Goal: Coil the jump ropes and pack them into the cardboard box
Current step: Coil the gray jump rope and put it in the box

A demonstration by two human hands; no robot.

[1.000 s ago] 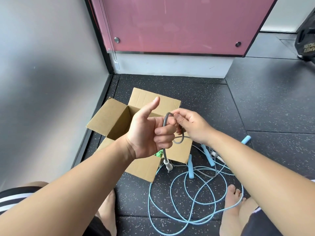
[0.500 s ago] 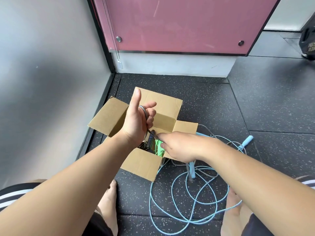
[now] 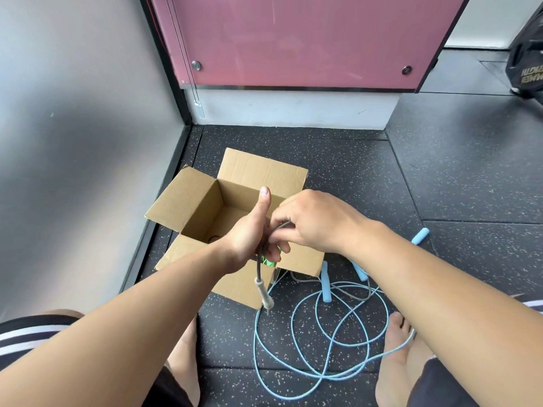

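An open cardboard box [image 3: 202, 201] stands on the dark floor near the wall corner. Over its front edge my left hand [image 3: 249, 233] grips a grey jump rope [image 3: 260, 259], thumb pointing up. The rope's pale handle [image 3: 264, 293] hangs below that hand. My right hand [image 3: 308, 221] pinches the grey rope beside my left fingers. Something green [image 3: 269, 261] shows just under my left hand. A light blue jump rope [image 3: 317, 330] lies in loose loops on the floor right of the box, its blue handles [image 3: 324, 282] near the box's flap.
A grey wall [image 3: 73, 142] runs along the left and a pink panel [image 3: 293, 39] stands behind the box. My bare feet [image 3: 396, 348] rest on the floor either side of the blue loops. A black bag [image 3: 529, 66] sits at the far right.
My right hand has come up from low beside the box and now pinches the grey rope at my left hand. The pale handle now hangs in view below my left hand.
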